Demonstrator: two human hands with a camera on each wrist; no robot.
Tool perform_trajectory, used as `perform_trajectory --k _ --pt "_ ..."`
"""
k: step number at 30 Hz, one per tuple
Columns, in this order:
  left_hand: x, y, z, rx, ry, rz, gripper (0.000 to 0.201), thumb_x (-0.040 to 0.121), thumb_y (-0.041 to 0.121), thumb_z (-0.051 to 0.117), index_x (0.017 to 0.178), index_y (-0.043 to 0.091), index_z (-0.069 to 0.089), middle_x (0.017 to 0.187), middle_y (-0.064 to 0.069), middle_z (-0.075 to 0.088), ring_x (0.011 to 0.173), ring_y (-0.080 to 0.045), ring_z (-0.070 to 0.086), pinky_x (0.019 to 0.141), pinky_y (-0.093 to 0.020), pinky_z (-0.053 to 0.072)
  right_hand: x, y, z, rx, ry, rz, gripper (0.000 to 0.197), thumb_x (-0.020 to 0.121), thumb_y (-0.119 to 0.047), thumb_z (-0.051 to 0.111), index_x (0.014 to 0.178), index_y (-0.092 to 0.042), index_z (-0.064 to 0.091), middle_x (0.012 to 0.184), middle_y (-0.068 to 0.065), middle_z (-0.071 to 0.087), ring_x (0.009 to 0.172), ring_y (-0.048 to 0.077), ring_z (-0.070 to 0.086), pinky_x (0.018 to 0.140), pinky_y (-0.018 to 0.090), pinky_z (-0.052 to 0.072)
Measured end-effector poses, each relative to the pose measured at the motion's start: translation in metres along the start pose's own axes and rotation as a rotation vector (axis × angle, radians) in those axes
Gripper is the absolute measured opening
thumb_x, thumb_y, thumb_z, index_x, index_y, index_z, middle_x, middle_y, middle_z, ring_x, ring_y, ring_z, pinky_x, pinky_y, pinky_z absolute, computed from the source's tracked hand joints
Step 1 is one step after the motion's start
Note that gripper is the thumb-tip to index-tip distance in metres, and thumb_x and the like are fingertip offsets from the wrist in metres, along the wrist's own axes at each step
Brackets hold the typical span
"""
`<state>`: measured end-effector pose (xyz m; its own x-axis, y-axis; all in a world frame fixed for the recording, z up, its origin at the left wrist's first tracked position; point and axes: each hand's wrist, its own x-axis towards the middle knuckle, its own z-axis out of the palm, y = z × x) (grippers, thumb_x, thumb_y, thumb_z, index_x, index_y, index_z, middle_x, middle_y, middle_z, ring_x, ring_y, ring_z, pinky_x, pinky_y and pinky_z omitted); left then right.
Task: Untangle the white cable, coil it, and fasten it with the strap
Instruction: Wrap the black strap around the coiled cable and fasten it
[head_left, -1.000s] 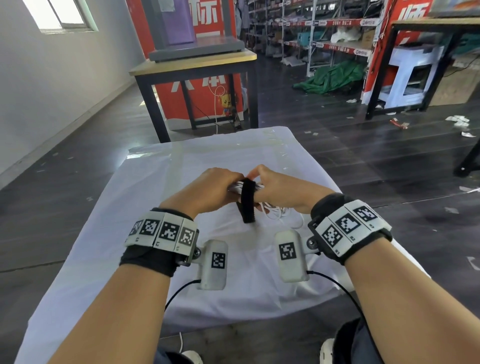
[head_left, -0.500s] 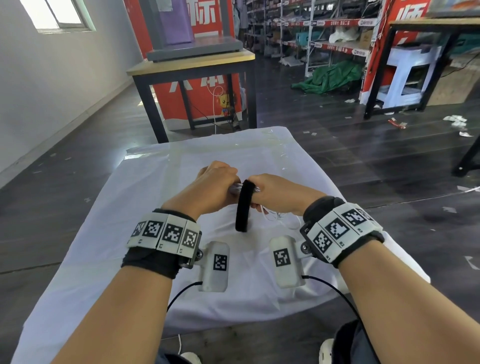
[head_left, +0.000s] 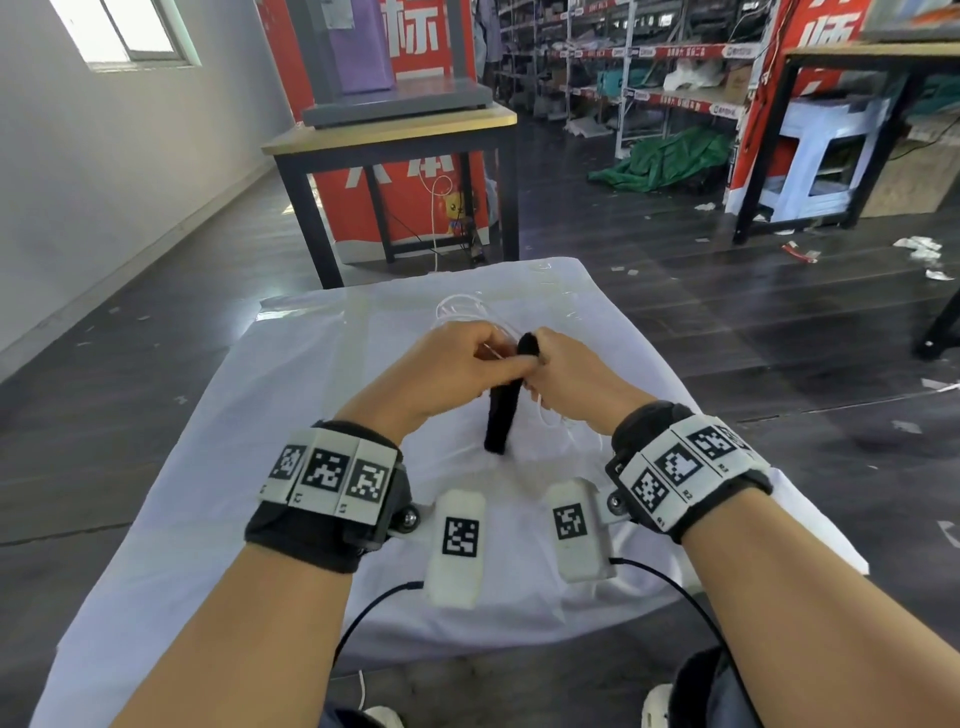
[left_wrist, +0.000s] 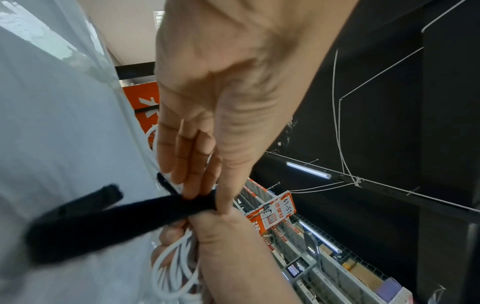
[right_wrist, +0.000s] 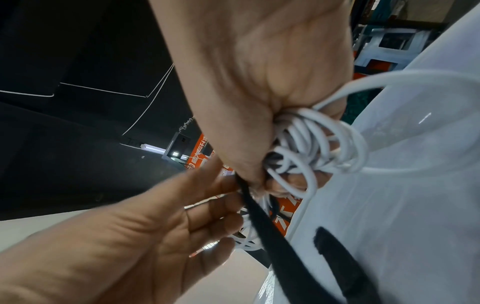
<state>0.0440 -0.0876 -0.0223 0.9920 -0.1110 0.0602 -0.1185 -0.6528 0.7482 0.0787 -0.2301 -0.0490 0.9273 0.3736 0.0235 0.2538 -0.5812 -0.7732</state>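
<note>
Above the white-clothed table (head_left: 291, 467) my two hands meet. My right hand (head_left: 543, 374) grips the coiled white cable (right_wrist: 314, 142), whose loops bulge out of its fist. A black strap (head_left: 500, 415) passes over the bundle between the hands, and its loose end hangs down to the cloth. My left hand (left_wrist: 207, 191) pinches the strap (left_wrist: 109, 220) between thumb and fingers right at the bundle. More white cable loops (head_left: 465, 306) show beyond my left hand (head_left: 501, 366). How far the strap goes round the coil is hidden by the fingers.
Beyond the cloth stands a wood-topped table (head_left: 389, 132) on black legs carrying a grey box. Shelving racks (head_left: 649, 52), a green tarp (head_left: 660, 161) on the dark floor and a white stool (head_left: 826, 150) are at the back right. Scraps litter the floor.
My left thumb and fingers have closed onto the strap at the bundle. Both hands have shifted slightly away from me, and cable loops now show beyond the left hand.
</note>
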Motion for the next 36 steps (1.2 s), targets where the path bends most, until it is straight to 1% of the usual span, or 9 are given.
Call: perform_trajectory --k 5,10,14,17,20,22,25,32,36 --pt "0.005 -0.007 0.0 -0.111 0.075 -0.09 0.011 0.083 0.03 0.073 0.086 0.021 0.067 0.092 0.005 0.069 0.084 -0.011 0.062 0.077 -0.026 0.05 -0.003 -0.003 -0.002 0.042 0.002 0.013 0.01 0.094 -0.004 0.039 0.092 -0.007 0.048 0.07 0.003 0.051 0.058 0.012 0.046 0.053 0.021 0.036" --pt "0.002 -0.002 0.007 -0.099 -0.014 -0.108 0.02 0.084 0.034 0.07 0.092 0.017 0.065 0.088 0.005 0.067 0.076 -0.006 0.06 0.065 -0.017 0.043 -0.007 -0.006 -0.001 0.052 -0.017 -0.008 0.023 0.089 0.001 0.04 0.07 -0.012 0.043 0.068 0.008 0.051 0.056 0.015 0.043 0.053 0.024 0.034" --pt "0.004 -0.004 0.0 -0.223 -0.041 -0.106 0.009 0.09 0.017 0.064 0.084 0.012 0.059 0.086 -0.004 0.066 0.078 -0.011 0.061 0.08 -0.027 0.05 -0.004 -0.002 0.002 0.105 -0.015 0.013 0.01 0.094 -0.012 0.047 0.084 -0.009 0.049 0.071 0.006 0.053 0.057 0.017 0.046 0.054 0.027 0.036" --pt "0.003 -0.004 -0.008 -0.547 -0.006 -0.213 0.007 0.098 0.009 0.051 0.091 0.011 0.052 0.07 -0.002 0.059 0.052 -0.007 0.055 0.063 -0.023 0.054 -0.002 0.001 0.001 0.17 0.015 0.039 0.016 0.096 -0.022 0.051 0.088 -0.008 0.051 0.069 0.004 0.053 0.057 0.016 0.047 0.051 0.024 0.037" --pt "0.004 -0.007 -0.009 -0.69 0.016 -0.341 0.016 0.1 0.016 0.046 0.085 0.013 0.051 0.051 0.005 0.036 0.036 -0.004 0.026 0.034 -0.014 0.025 -0.002 0.001 0.001 0.281 0.053 0.061 0.019 0.096 -0.017 0.05 0.079 -0.01 0.049 0.066 0.004 0.05 0.053 0.014 0.044 0.042 0.016 0.036" --pt "0.006 -0.01 -0.004 -0.649 0.021 -0.378 0.025 0.1 0.028 0.047 0.081 0.013 0.055 0.046 0.008 0.031 0.035 -0.004 0.022 0.032 -0.016 0.018 0.0 -0.001 0.002 0.362 0.062 0.089 0.017 0.096 -0.018 0.051 0.084 -0.006 0.05 0.067 0.005 0.051 0.052 0.014 0.043 0.039 0.015 0.035" --pt "0.009 -0.015 0.004 -0.496 0.007 -0.375 0.035 0.097 0.041 0.05 0.087 0.012 0.066 0.046 0.009 0.033 0.038 -0.006 0.026 0.038 -0.017 0.022 0.002 0.0 0.002 0.478 0.044 0.138 0.019 0.096 -0.018 0.053 0.083 -0.004 0.052 0.069 0.007 0.05 0.053 0.017 0.044 0.047 0.024 0.039" --pt "0.01 -0.017 0.012 -0.516 0.095 -0.365 0.027 0.094 0.032 0.057 0.102 0.009 0.068 0.041 0.013 0.032 0.039 -0.005 0.025 0.036 -0.017 0.02 0.002 0.0 0.002 0.801 -0.047 0.235 0.018 0.096 -0.007 0.052 0.079 -0.002 0.056 0.062 0.007 0.053 0.044 0.013 0.05 0.044 0.021 0.043" --pt "0.011 -0.018 0.016 -0.598 0.105 -0.357 0.018 0.097 0.022 0.053 0.091 0.012 0.066 0.042 0.012 0.034 0.036 -0.004 0.025 0.035 -0.017 0.018 0.004 -0.001 0.003 0.926 -0.051 0.307 0.022 0.091 0.0 0.051 0.069 0.0 0.054 0.051 0.008 0.051 0.038 0.014 0.048 0.041 0.02 0.043"
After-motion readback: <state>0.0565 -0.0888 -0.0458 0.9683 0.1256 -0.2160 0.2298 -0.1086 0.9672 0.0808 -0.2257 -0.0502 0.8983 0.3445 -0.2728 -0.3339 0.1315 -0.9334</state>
